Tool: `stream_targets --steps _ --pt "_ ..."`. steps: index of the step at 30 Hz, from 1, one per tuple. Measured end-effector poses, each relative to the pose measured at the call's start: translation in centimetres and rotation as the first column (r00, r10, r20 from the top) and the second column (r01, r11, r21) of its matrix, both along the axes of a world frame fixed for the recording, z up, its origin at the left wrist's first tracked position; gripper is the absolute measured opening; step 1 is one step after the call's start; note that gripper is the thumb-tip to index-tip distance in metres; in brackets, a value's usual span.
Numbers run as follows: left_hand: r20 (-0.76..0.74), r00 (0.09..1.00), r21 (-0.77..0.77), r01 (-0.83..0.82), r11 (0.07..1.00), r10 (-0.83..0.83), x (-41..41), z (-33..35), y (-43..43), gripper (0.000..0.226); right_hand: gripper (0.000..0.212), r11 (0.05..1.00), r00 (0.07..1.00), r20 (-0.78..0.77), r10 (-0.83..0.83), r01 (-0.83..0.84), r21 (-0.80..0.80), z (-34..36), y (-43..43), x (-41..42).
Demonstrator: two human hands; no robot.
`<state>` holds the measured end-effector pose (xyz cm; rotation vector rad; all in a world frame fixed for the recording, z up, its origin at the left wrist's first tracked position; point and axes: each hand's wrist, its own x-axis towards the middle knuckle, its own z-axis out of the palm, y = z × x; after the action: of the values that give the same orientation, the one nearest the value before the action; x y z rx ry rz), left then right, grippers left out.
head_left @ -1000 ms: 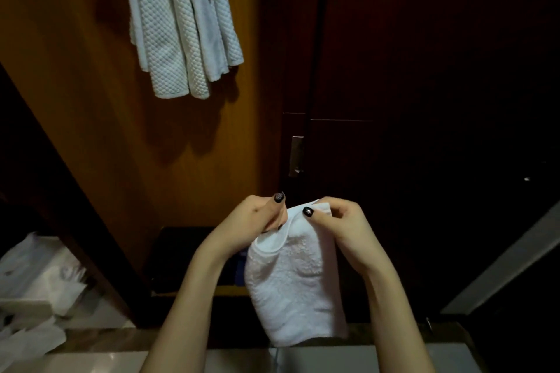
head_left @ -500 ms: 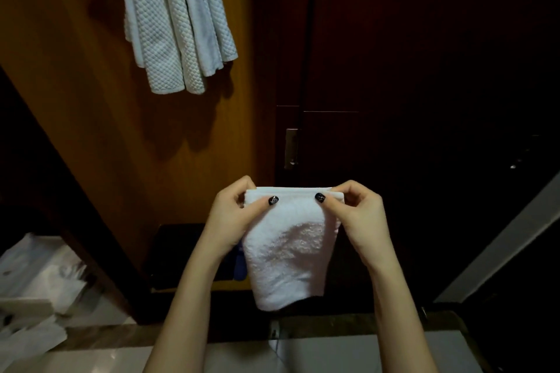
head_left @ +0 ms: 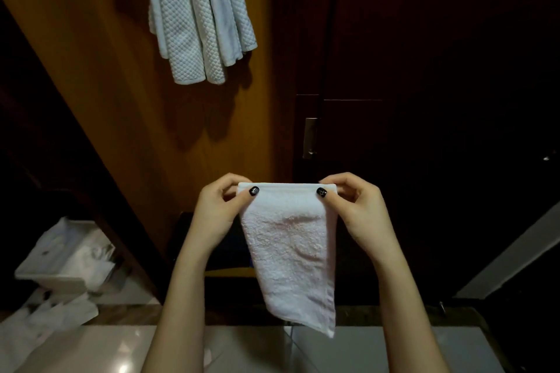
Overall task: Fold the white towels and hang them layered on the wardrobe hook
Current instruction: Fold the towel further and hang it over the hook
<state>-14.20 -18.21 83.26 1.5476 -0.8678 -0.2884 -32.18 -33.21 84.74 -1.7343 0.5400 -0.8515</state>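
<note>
While the orange-brown wardrobe panel (head_left: 106,100) fills the left of the view and a dark door (head_left: 424,70) the right, a bundle of waffle-weave towels (head_left: 197,15) hangs against the panel, its top cut off by the frame, so the hook itself is not seen. Below and to the right of them, well apart, the white terry towel (head_left: 291,251) hangs in mid-air as a narrow folded strip above the tiled floor (head_left: 91,348).

The left hand (head_left: 216,212) pinches its upper left corner, thumb in front and fingers behind; the right hand (head_left: 357,209) pinches the upper right corner the same way. A second ago the two hands sat close together with the top edge bunched between them; now they have drawn apart and the edge runs straight and level. That suggests the fold is settled and the towel is ready to be lifted up over those already hanging.

White plastic bags (head_left: 66,254) lie at lower left, and a small metal latch plate (head_left: 310,138) sits on the door edge. No brand, label or writing can be read anywhere.
</note>
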Motion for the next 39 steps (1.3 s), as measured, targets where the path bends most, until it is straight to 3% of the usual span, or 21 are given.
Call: stream_targets --steps 2,4,6,9,12,17,22,27,39 --pt "0.244 0.964 0.149 -0.148 0.978 0.109 0.3 0.2 0.3 0.015 0.015 0.999 1.0 -0.008 0.015 -0.016 -0.041 -0.1 0.2 0.1" --pt "0.513 0.848 0.283 -0.315 0.906 0.135 -0.2 0.6 0.4 0.009 0.017 0.996 0.999 -0.017 0.036 -0.037 -0.079 -0.1 0.4 0.2" --pt "0.596 0.802 0.35 -0.307 0.885 0.043 -1.3 1.2 -0.2 0.023 0.018 0.99 0.997 -0.039 0.062 -0.066 -0.125 0.0 0.6 0.3" --pt "0.54 0.837 0.424 -0.178 0.888 -0.089 -2.8 1.5 -1.4 0.039 0.021 0.971 0.991 -0.084 0.103 -0.118 -0.209 0.2 0.8 0.2" --pt "0.386 0.912 0.465 -0.061 0.883 -0.14 -3.0 1.5 -2.0 0.015 0.024 0.97 0.991 -0.102 0.088 -0.109 -0.218 0.3 0.6 -0.2" --pt "0.26 0.945 0.238 0.135 0.962 -0.197 -3.1 1.0 -2.3 0.015 0.016 1.0 0.999 -0.04 0.012 -0.013 -0.023 0.0 -0.5 -1.4" --pt "0.159 0.926 0.1 0.33 0.939 -0.342 -3.6 1.1 -2.5 0.022 0.009 0.993 1.0 -0.002 0.031 -0.03 0.112 -0.3 -1.1 -1.4" --pt "0.04 0.935 0.005 0.351 0.936 -0.351 -4.0 1.4 -2.6 0.028 0.008 0.968 0.978 0.053 0.201 -0.207 0.14 -0.1 -0.7 -1.3" --pt "0.033 0.928 -0.005 0.371 0.929 -0.371 -4.5 2.6 -3.3 0.016 0.01 0.971 0.978 0.09 0.186 -0.197 0.134 0.2 -0.9 -0.6"
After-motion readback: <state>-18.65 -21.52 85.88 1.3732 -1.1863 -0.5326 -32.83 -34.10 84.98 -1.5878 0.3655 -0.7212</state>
